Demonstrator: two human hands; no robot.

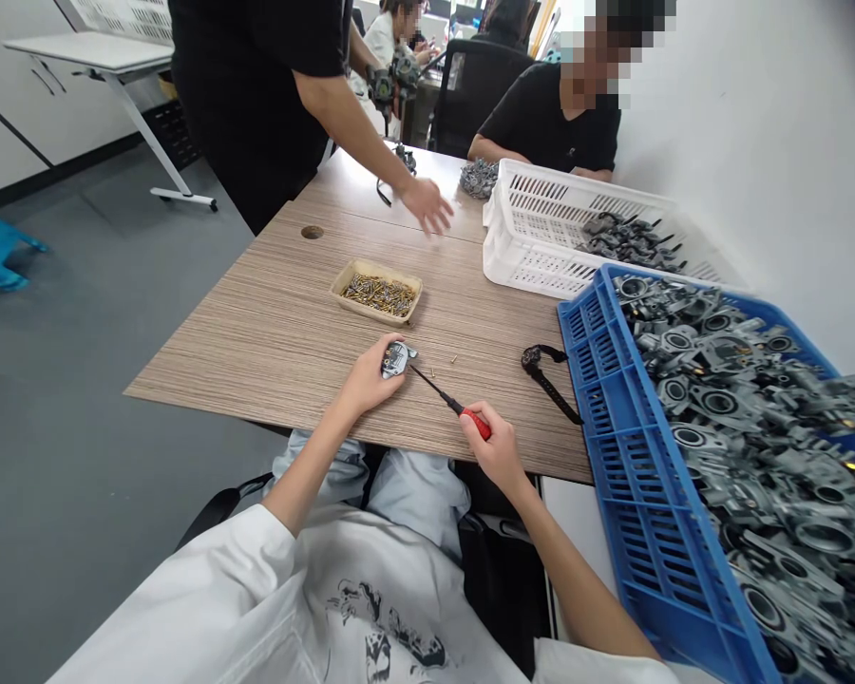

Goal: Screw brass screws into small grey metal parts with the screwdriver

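Metal part (397, 359) partly behind left hand (370, 376)

Loose white shirt (292, 608), wide short sleeves (246, 551) ending near the elbows, soft creases across the cloth, patchy black-and-grey print (417, 642) on the front, pale blue trousers (417, 489) with light folds, bare forearms (312, 465), bare hands (370, 378)

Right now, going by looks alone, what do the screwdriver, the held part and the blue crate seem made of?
Screwdriver: slim dark shaft, probably steel; smooth red handle, likely plastic, perhaps rubber.
Held part: likely cast metal, from its grey, dull sheen.
Blue crate: apparently moulded plastic, satin, evenly coloured and slotted.
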